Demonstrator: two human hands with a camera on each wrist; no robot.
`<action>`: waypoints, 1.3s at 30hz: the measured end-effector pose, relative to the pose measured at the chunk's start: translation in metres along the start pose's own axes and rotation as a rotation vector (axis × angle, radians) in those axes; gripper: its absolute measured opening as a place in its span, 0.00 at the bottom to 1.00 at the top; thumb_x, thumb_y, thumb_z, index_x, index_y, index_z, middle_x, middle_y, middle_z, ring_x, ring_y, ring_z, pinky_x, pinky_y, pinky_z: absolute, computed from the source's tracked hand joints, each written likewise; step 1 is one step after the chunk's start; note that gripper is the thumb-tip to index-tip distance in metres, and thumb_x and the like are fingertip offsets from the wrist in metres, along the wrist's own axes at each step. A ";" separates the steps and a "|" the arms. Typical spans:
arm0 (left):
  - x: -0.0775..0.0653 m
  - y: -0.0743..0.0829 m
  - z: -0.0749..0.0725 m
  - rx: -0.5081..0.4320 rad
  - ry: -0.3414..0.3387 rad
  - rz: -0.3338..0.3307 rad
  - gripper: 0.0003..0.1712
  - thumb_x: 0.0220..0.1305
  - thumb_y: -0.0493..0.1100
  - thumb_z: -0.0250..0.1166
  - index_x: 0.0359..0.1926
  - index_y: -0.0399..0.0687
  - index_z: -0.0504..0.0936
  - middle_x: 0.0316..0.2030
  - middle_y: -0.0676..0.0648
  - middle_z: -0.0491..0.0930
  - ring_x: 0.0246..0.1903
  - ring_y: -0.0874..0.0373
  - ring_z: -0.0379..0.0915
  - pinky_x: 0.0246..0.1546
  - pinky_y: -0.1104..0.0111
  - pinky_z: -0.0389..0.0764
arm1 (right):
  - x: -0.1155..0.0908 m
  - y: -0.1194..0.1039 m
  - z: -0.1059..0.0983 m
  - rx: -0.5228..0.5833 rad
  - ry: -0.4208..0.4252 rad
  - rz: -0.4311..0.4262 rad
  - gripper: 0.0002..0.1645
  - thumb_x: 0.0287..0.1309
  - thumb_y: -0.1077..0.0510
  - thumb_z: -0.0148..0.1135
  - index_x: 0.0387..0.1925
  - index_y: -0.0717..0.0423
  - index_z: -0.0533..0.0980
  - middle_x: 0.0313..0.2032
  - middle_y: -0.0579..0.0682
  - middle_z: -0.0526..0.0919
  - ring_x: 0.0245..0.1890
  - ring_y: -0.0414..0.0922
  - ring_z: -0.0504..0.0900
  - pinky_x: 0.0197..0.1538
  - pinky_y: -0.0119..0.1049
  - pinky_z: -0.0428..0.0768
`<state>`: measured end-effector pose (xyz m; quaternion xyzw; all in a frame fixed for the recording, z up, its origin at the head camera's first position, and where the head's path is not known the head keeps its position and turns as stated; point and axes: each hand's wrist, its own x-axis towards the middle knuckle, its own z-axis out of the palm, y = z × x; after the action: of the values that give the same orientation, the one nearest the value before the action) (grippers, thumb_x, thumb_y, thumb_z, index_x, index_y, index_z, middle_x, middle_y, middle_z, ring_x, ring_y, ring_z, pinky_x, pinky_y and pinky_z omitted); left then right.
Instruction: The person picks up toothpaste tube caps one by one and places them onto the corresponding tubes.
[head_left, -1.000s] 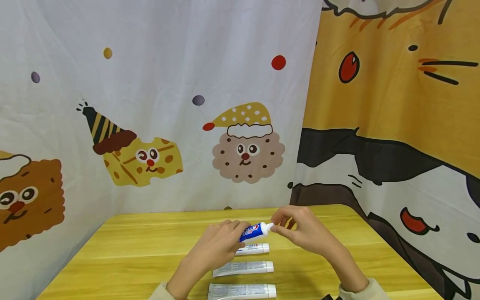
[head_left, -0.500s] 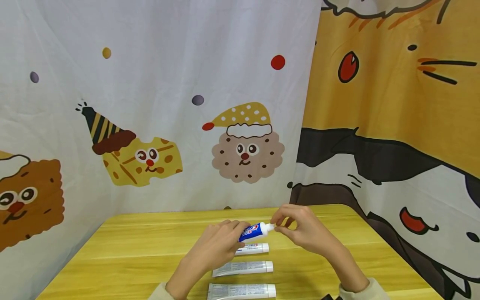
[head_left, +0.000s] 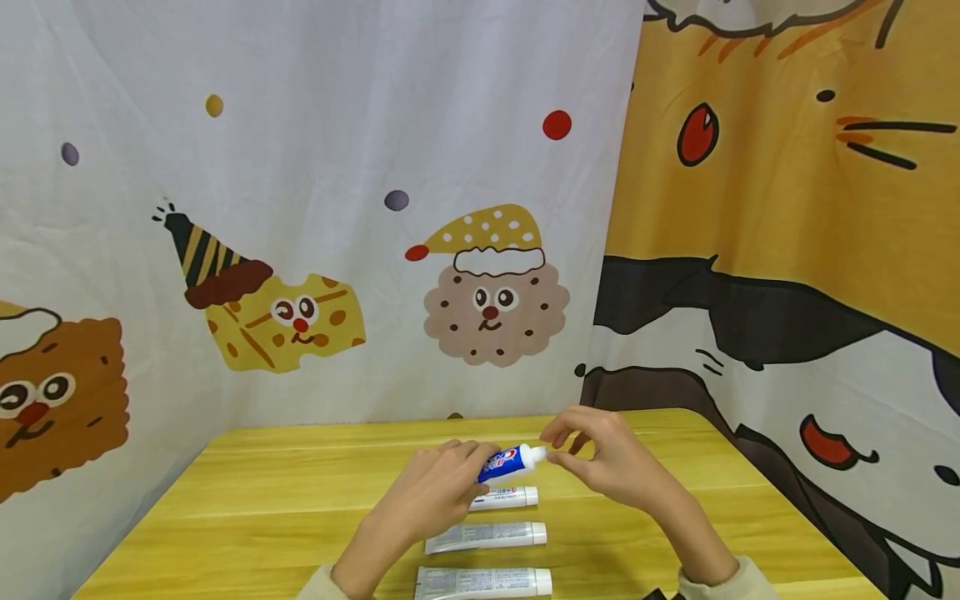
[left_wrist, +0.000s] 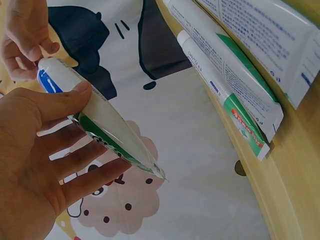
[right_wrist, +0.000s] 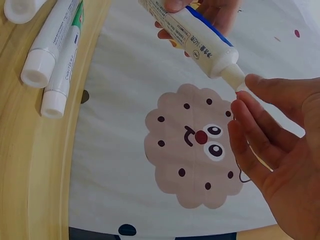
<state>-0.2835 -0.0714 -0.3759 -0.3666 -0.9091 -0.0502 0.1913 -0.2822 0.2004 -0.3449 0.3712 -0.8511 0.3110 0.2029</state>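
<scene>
In the head view my left hand (head_left: 438,487) grips a blue and white toothpaste tube (head_left: 504,464) above the table, its capped end pointing right. The left wrist view has my thumb on the upper side of this toothpaste tube (left_wrist: 107,117), with fingers spread beneath. My right hand (head_left: 611,458) is at the tube's narrow end. Seen from the right wrist, the thumb and fingertips of that right hand (right_wrist: 285,125) pinch the small white cap (right_wrist: 233,77). Part of the cap is hidden behind the fingertips.
Below the hands, toothpaste tubes lie in a column on the wooden table (head_left: 300,500): a far tube (head_left: 510,497), a middle tube (head_left: 487,537) and a near tube (head_left: 483,582). Behind the table hangs a cartoon-printed curtain (head_left: 315,167).
The right hand's fingertips have shifted slightly at the cap, with the thumb a little lower and farther right than a second ago. The left hand and the tube have barely moved.
</scene>
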 end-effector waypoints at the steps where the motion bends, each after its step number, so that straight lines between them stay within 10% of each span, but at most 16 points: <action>1: 0.000 0.000 0.000 -0.001 -0.002 -0.002 0.22 0.70 0.50 0.67 0.62 0.55 0.77 0.49 0.53 0.86 0.40 0.60 0.81 0.33 0.70 0.80 | 0.000 0.000 0.001 0.008 0.003 -0.014 0.15 0.55 0.66 0.75 0.41 0.46 0.84 0.38 0.40 0.86 0.37 0.34 0.83 0.39 0.32 0.86; 39: 0.000 0.001 0.000 0.020 0.012 0.017 0.22 0.69 0.49 0.68 0.62 0.54 0.78 0.48 0.53 0.86 0.38 0.60 0.81 0.31 0.72 0.79 | 0.001 -0.001 0.003 0.017 -0.012 -0.038 0.15 0.56 0.67 0.74 0.41 0.47 0.83 0.38 0.40 0.87 0.34 0.32 0.82 0.38 0.31 0.85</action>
<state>-0.2827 -0.0708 -0.3761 -0.3719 -0.9054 -0.0414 0.2007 -0.2827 0.1974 -0.3459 0.3910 -0.8423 0.3121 0.2007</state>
